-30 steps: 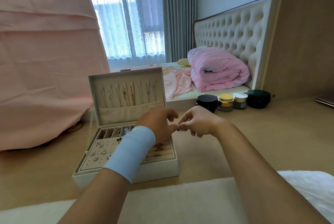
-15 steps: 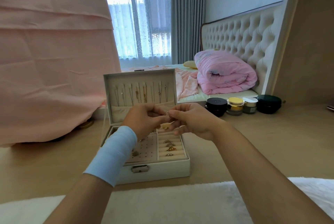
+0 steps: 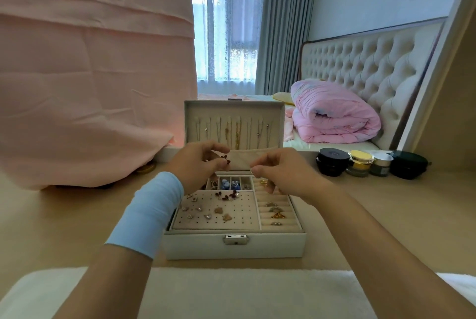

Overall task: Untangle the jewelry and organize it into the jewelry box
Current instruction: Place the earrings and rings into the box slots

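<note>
— So, where is the box (image 3: 234,244) sitting?

— It is standing open in the middle of the worktop (image 3: 386,215), just beyond a white mat (image 3: 244,290). Its lid (image 3: 233,107) is standing upright at the far side, with chains (image 3: 237,131) hanging inside it.

— And the hands?

— Both are hovering over the far part of the box, a little apart from each other. The left hand (image 3: 198,164), with a blue band (image 3: 146,215) on its forearm, is pinching a small dark red earring (image 3: 226,159) in its grip, between thumb and forefinger. The right hand (image 3: 278,174) is curling its grip too, thumb and forefinger pressing on a pale bit (image 3: 253,171) that is too small for me to name.

— What is lying inside?

— Studs (image 3: 207,216) are sitting on the holed panel (image 3: 242,218) at the left, with more dark red ones at its far edge. Rings (image 3: 277,215) are sitting in the rolls (image 3: 273,200) at the right. Blue pieces (image 3: 226,185) are lying in small cells (image 3: 244,181) along the far side.

— Anything else?

— Four jars (image 3: 332,164) are standing in a row at the far right, and a pink cloth (image 3: 90,74) is hanging at the left.
</note>
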`<state>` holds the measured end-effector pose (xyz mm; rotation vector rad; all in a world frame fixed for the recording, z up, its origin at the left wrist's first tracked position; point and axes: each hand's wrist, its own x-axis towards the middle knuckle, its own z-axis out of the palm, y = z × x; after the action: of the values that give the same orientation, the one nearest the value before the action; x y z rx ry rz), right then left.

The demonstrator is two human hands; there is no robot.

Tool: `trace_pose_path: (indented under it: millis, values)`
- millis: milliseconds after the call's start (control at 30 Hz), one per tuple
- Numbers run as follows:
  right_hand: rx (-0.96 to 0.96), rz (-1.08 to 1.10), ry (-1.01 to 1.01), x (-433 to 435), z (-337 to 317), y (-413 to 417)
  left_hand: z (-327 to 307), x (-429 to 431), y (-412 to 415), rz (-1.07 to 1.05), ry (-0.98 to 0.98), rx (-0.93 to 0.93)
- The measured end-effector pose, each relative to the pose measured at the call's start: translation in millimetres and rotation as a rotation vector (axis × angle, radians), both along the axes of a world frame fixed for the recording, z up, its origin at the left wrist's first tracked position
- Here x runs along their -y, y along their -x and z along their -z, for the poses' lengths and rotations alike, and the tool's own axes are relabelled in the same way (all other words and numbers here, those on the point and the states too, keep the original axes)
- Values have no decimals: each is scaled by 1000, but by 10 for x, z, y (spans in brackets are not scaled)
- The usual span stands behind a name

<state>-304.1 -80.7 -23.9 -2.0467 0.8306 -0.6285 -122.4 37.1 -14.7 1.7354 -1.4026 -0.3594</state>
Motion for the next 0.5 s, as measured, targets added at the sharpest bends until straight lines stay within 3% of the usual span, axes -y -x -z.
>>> trace_pose_path:
  millis: [300,500]
  values:
    - [-471,62,359,79,-8,-406,38,1,-122,-5,-17,-18]
    - [-467,72,395,63,32,-485,62,37,-135,18,-33,-23]
